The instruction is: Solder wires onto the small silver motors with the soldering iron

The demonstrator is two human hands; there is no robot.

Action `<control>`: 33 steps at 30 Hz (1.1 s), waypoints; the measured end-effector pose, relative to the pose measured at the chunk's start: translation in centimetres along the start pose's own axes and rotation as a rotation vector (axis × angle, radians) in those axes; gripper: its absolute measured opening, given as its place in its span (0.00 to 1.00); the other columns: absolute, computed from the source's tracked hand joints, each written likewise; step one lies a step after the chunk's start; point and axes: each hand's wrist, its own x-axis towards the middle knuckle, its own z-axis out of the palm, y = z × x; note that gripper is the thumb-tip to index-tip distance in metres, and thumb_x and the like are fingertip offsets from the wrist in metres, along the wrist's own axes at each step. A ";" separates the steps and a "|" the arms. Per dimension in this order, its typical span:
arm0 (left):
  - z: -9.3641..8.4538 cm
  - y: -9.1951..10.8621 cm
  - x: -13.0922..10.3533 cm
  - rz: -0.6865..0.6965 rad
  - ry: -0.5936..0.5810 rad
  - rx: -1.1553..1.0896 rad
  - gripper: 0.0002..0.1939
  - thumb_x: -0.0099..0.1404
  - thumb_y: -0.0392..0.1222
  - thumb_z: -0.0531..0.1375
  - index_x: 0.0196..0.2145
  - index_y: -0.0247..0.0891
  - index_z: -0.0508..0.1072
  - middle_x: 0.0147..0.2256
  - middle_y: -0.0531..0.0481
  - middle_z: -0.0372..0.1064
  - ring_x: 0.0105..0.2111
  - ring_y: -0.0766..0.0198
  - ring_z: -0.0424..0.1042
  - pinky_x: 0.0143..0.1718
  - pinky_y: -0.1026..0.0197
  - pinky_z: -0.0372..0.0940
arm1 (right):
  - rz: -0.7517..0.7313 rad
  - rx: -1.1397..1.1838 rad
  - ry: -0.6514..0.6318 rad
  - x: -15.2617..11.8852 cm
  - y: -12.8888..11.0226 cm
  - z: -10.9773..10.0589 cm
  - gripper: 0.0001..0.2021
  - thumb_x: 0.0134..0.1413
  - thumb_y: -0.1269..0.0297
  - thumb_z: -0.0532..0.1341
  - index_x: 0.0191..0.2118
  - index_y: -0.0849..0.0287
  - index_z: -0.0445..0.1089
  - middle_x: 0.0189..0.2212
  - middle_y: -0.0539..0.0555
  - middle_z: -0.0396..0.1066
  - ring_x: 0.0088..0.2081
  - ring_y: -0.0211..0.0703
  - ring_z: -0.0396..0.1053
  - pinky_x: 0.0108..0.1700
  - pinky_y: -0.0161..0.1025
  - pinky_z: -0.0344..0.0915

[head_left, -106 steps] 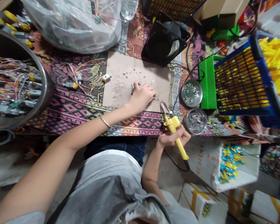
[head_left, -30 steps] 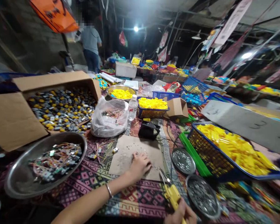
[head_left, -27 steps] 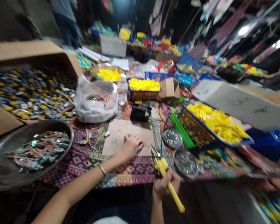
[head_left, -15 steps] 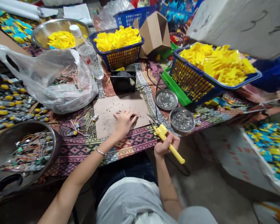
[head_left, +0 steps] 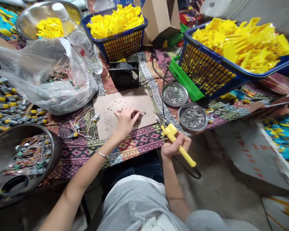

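Note:
My left hand (head_left: pixel 126 120) lies palm down on a sheet of brown cardboard (head_left: pixel 106 126), over tiny metal parts (head_left: pixel 144 113). Its fingers are bent and a little apart, and no held thing shows in them. My right hand (head_left: pixel 175 146) is wrapped round the handle of a yellow soldering iron (head_left: pixel 170 131) at the table's front edge. The iron's metal tip points up and left, close to the cardboard's right edge. Beyond it stand a round metal dish of small shiny pieces (head_left: pixel 174 94) and another dish of grey metal bits (head_left: pixel 193 117).
A small black fan (head_left: pixel 124 75) stands behind the cardboard. Blue baskets of yellow plastic parts (head_left: pixel 125 45) (head_left: pixel 207 70) stand farther back. At left are a plastic bag of wired parts (head_left: pixel 62 99), loose small motors (head_left: pixel 4 106) and a metal bowl (head_left: pixel 56 144). The iron's cord crosses the table.
The view has shifted closer to the table. My left hand has shifted slightly on the cardboard, its fingers still bent over the tiny parts. My right hand keeps the soldering iron in much the same place.

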 end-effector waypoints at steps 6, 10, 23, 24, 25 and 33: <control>-0.7 -0.6 0.7 -0.020 0.148 0.177 0.11 0.79 0.44 0.59 0.55 0.46 0.77 0.57 0.41 0.75 0.58 0.44 0.69 0.58 0.38 0.54 | 0.015 -0.017 0.012 0.1 -0.5 0.3 0.17 0.59 0.45 0.59 0.33 0.52 0.61 0.28 0.48 0.64 0.30 0.42 0.70 0.34 0.44 0.70; -0.4 1.0 0.0 0.088 0.107 0.131 0.12 0.79 0.44 0.60 0.55 0.48 0.80 0.65 0.43 0.68 0.65 0.40 0.60 0.61 0.36 0.53 | 0.006 -0.003 0.010 0.3 -0.8 0.6 0.16 0.60 0.45 0.59 0.33 0.52 0.61 0.27 0.47 0.62 0.28 0.40 0.67 0.31 0.42 0.67; 1.9 1.3 0.2 0.183 0.060 0.070 0.06 0.76 0.40 0.64 0.41 0.44 0.83 0.62 0.48 0.73 0.67 0.37 0.60 0.61 0.28 0.54 | 0.043 0.120 0.005 0.4 -1.7 1.1 0.13 0.60 0.50 0.61 0.33 0.53 0.61 0.25 0.45 0.61 0.22 0.34 0.59 0.23 0.35 0.56; 1.9 1.2 0.1 0.182 0.061 0.073 0.06 0.76 0.40 0.64 0.41 0.44 0.83 0.61 0.48 0.74 0.67 0.37 0.60 0.60 0.28 0.54 | 0.042 0.111 0.003 0.4 -1.7 1.1 0.13 0.60 0.50 0.61 0.33 0.53 0.61 0.25 0.45 0.61 0.22 0.34 0.58 0.22 0.35 0.56; 1.9 1.1 0.1 0.184 0.058 0.075 0.06 0.76 0.40 0.64 0.41 0.44 0.82 0.61 0.49 0.74 0.66 0.37 0.61 0.60 0.28 0.54 | 0.039 0.095 0.002 0.5 -1.6 1.0 0.13 0.60 0.50 0.60 0.33 0.52 0.61 0.26 0.45 0.61 0.21 0.34 0.58 0.22 0.35 0.56; -1.0 0.4 -1.0 -0.052 0.226 0.100 0.27 0.70 0.42 0.70 0.63 0.42 0.70 0.66 0.33 0.65 0.63 0.34 0.64 0.59 0.34 0.59 | 0.021 0.032 0.006 0.6 -0.8 0.9 0.14 0.61 0.48 0.58 0.34 0.52 0.61 0.27 0.46 0.60 0.25 0.36 0.62 0.26 0.37 0.61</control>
